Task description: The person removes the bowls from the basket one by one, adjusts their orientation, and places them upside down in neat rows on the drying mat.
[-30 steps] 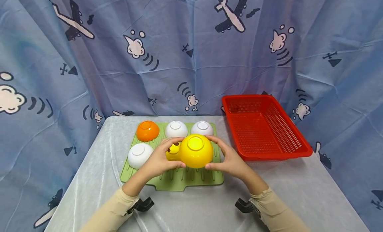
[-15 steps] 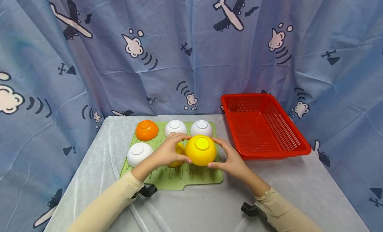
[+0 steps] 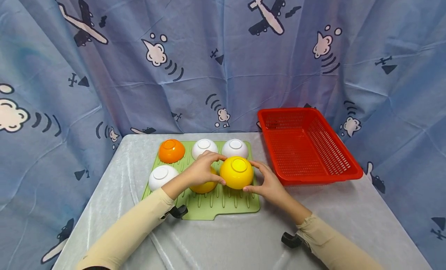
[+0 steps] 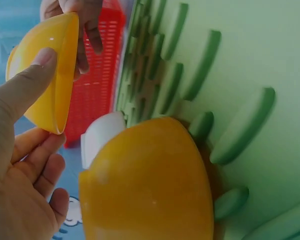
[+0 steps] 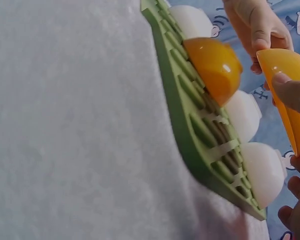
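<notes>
An upside-down yellow bowl is held between both hands, above the right part of a green ridged drying mat. My left hand pinches its left side, thumb in front and fingers behind. On the opposite side my right hand grips it the same way. The left wrist view shows the held bowl with its rim apart from the mat. A second yellow bowl rests face down on the mat, partly hidden by the left hand.
Along the mat's back edge sit an orange bowl and two white bowls, all face down. Another white bowl is at front left. A red perforated basket stands on the right of the cloth-covered table. A blue curtain hangs behind.
Both hands have carried the yellow bowl slightly to the right and farther back, lower over the mat. More of the yellow bowl standing on the mat shows below the left hand.
</notes>
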The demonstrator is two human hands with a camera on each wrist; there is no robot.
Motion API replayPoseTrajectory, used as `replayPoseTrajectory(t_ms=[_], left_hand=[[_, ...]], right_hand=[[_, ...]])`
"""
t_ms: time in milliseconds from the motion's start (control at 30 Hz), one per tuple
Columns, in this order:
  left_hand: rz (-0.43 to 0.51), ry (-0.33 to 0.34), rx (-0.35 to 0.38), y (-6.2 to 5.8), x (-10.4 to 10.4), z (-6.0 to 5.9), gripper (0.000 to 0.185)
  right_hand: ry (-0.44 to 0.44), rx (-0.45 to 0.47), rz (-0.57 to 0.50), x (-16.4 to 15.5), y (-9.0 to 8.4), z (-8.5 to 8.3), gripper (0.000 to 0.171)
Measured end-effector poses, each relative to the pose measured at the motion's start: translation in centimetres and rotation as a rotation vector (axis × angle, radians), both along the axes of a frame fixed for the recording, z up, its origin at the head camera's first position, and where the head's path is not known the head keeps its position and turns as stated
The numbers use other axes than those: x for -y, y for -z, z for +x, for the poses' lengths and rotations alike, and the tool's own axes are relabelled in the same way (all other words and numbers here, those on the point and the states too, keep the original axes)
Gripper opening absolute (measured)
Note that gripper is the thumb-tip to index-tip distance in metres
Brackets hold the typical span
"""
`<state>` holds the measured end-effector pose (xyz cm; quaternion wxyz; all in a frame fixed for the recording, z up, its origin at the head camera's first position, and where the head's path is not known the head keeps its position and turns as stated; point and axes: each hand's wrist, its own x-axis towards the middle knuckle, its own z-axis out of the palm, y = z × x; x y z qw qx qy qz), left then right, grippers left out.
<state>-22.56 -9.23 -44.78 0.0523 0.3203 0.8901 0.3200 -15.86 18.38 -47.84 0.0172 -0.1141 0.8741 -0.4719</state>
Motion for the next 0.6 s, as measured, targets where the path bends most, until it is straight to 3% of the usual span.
replayPoseTrajectory(t_ms=[367,600], left_hand=[[-0.079,0.062,-0.026,0.9,-0.3,-1.6,0.076],[-0.128,0.043,0.007,1.8,-0.7,-2.5,0.073]], right_hand=[[0.002,0.009,0.036,-0.2,1.9,-1.5,0.095],[-0.016,-0.060,0.082,-0.3,2.4,-2.2,0.093]])
